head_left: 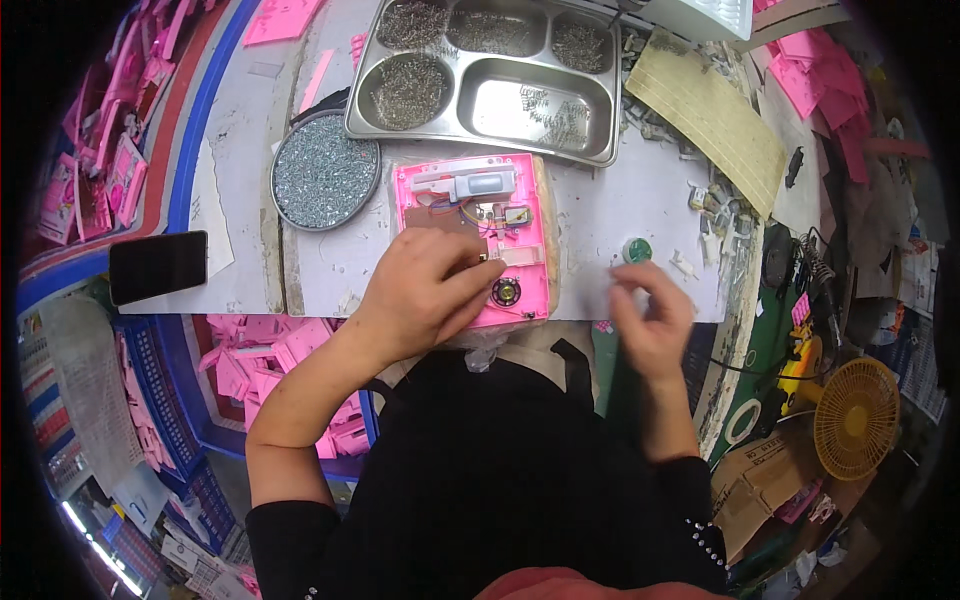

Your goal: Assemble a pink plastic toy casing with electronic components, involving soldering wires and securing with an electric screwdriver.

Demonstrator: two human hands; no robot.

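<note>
A pink plastic housing (pixel 542 215) lies with its inside up on the table in front of me, on a padded block in clear plastic film. Inside it sit a grey-white part with a pale window (pixel 486 184), thin coloured wires, a brown board (pixel 428 217) and a small round speaker (pixel 507 291). My left hand (pixel 425 285) rests over its left side, fingers pinched together at a pale pink piece (pixel 521 257); its fingertips hide what they hold. My right hand (pixel 652 318) is off the housing, slightly blurred, loosely curled with thumb and index apart, below a small round green-topped item (pixel 637 250).
A steel compartment tray (pixel 452 80) of small metal parts stands behind the housing, beside a round dish of screws (pixel 326 170). A phone (pixel 158 267) lies left. Pink parts fill a crate (pixel 250 365). Tan card (pixel 710 115), white bits and a yellow fan (pixel 856 418) are right.
</note>
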